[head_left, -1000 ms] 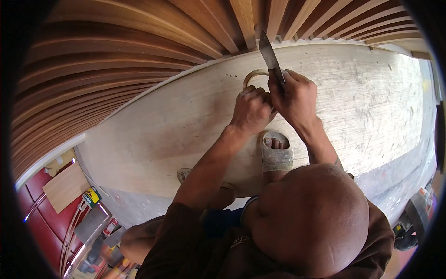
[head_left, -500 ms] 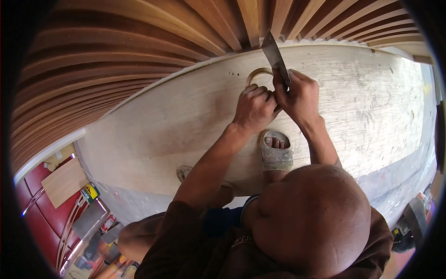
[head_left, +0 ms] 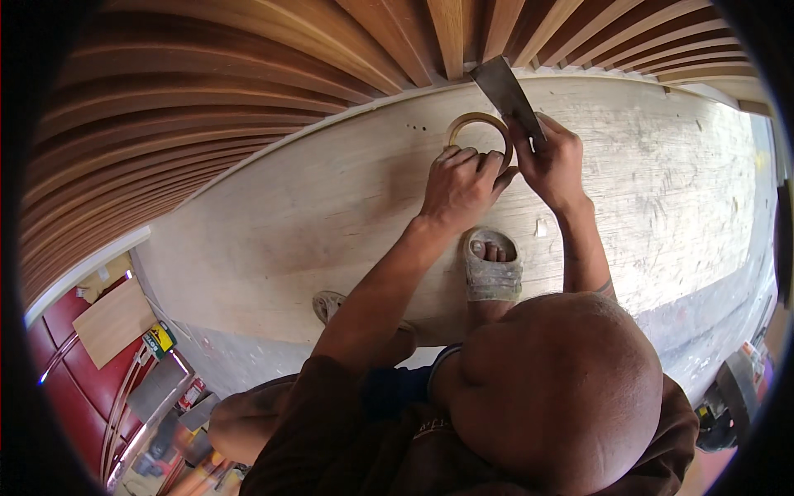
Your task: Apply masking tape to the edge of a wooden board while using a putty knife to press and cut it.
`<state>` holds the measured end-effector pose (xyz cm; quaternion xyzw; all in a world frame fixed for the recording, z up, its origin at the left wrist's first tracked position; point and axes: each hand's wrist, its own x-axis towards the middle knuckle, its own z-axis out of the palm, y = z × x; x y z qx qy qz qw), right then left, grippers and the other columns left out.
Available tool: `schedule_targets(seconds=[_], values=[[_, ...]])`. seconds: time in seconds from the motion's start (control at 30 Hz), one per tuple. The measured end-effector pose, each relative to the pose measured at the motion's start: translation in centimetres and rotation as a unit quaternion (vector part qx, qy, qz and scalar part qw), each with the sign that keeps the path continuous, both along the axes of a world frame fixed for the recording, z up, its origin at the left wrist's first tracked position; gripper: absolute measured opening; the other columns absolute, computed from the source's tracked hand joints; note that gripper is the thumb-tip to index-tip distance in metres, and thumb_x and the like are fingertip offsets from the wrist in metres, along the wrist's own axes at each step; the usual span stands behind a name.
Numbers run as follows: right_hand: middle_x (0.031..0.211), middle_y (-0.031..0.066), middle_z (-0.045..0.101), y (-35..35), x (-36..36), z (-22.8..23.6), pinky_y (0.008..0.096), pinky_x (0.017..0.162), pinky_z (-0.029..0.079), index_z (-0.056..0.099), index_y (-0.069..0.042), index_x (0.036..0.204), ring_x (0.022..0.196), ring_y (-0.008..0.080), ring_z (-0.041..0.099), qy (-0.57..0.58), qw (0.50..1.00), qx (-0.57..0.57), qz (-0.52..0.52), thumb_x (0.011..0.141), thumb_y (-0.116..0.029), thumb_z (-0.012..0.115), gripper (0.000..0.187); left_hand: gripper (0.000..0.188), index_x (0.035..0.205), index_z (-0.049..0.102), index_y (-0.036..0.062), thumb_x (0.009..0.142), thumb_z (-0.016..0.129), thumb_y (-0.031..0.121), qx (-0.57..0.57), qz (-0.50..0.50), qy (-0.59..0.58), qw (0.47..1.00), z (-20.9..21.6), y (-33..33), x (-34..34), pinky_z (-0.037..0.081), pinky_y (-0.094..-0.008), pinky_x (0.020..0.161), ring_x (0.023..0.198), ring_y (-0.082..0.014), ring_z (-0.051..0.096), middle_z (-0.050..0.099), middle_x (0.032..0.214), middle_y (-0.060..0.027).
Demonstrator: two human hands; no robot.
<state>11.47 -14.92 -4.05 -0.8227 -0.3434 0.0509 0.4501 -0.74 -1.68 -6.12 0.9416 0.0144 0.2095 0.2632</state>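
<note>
1. Gripping a tan ring (head_left: 478, 117) w/ your L hand (head_left: 465, 183): fingers curled over its near edge, clamped on it; far arc sticks out past your knuckles.
2. Your R hand (head_left: 552, 169) is clamped on a grey metal blade (head_left: 504, 87), flat & wide-ended, tilted up & to the L, thumb along its face.
3. Both hands close tog. in front of you; L thumb points toward the R hand. Ring sits just L of the blade's lower part; can't tell if they touch.
4. Blade's wide end is by the foot of the brown wood slats (head_left: 447, 37), which fan across the top of the view; can't tell re: contact.
5. Below your hands: pale wood board (head_left: 653, 182), scuffed on the R, few dark dots up by the slats.
6. Small white scrap (head_left: 541, 228) on the board, just L of your R forearm.
7. Your R sandal (head_left: 494, 264) is on the board, toes showing; L sandal (head_left: 327, 304) partly hidden behind your L forearm.
8. Far L: red panel (head_left: 70, 318), plain wood sheet (head_left: 114, 322), yellow-&-green box (head_left: 160, 340). Clutter below them = blurred.
</note>
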Motion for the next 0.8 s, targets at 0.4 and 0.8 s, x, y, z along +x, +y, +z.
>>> schedule_targets(seconds=[0.4,0.8], values=[[0.085,0.0134,0.071,-0.6,1.6,0.6,0.0437,0.060,0.053,0.079,-0.008,0.107,0.069,0.0362,0.068,-0.054,0.998,-0.035,0.020,0.098,-0.013,0.074,0.012,0.029,0.086,0.064,0.0085,0.084,0.087,0.027,-0.010,0.011,-0.003,1.000,-0.4,-0.4,0.4,0.053,-0.0438,0.068,0.066,-0.0303,0.066,0.063,0.068,-0.0099],[0.086,0.0120,0.072,-0.8,2.0,0.2,0.0433,0.061,0.054,0.079,-0.007,0.106,0.071,0.0356,0.069,-0.072,0.996,-0.035,0.040,0.095,-0.012,0.076,0.012,0.029,0.086,0.065,0.0089,0.083,0.088,0.027,-0.012,0.019,0.000,1.000,-0.4,-0.5,0.3,0.054,-0.0439,0.068,0.066,-0.0311,0.067,0.065,0.068,-0.0104]])
